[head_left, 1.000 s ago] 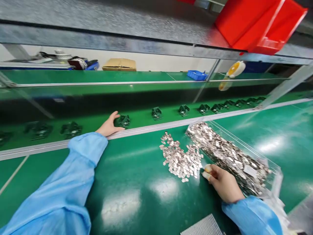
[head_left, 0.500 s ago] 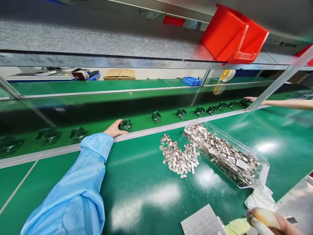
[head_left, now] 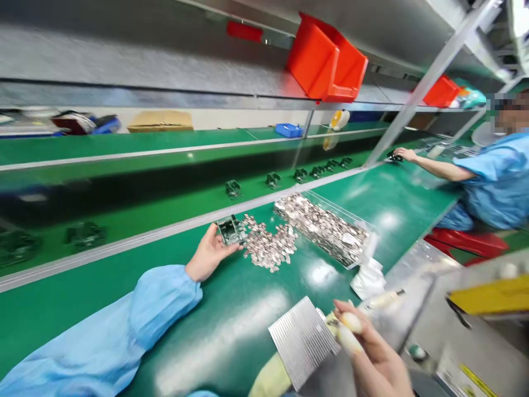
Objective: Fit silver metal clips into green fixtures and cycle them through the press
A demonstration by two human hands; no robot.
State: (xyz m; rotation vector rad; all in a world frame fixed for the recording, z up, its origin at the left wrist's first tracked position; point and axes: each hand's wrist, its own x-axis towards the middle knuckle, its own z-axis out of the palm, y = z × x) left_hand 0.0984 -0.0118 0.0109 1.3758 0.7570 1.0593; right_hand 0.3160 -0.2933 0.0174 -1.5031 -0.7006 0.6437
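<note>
My left hand (head_left: 209,255) grips a small green circuit board assembly (head_left: 230,230) by its edge, above the green worktop and beside a loose pile of small silvery metal pieces (head_left: 270,245). At the lower right, my right hand (head_left: 367,344) has pale finger cots on its fingertips, which are pinched together. Whatever lies in that pinch is too small to make out. Close to its left is a ribbed metal plate (head_left: 303,342), with pale yellow cloth (head_left: 270,377) under it. Behind the pile stands a clear tray (head_left: 347,263) filled with similar metal pieces.
More board assemblies (head_left: 233,189) sit along the green strip behind a metal rail (head_left: 165,238). Crumpled white material (head_left: 367,280) lies by the tray's near end. A red bin (head_left: 326,60) hangs overhead. A co-worker's hand (head_left: 405,154) holds a dark part at the right.
My left hand has lifted a board assembly off the strip and brought it over the rail toward me. The view has swung right. The co-worker's hand has also brought a part over the rail.
</note>
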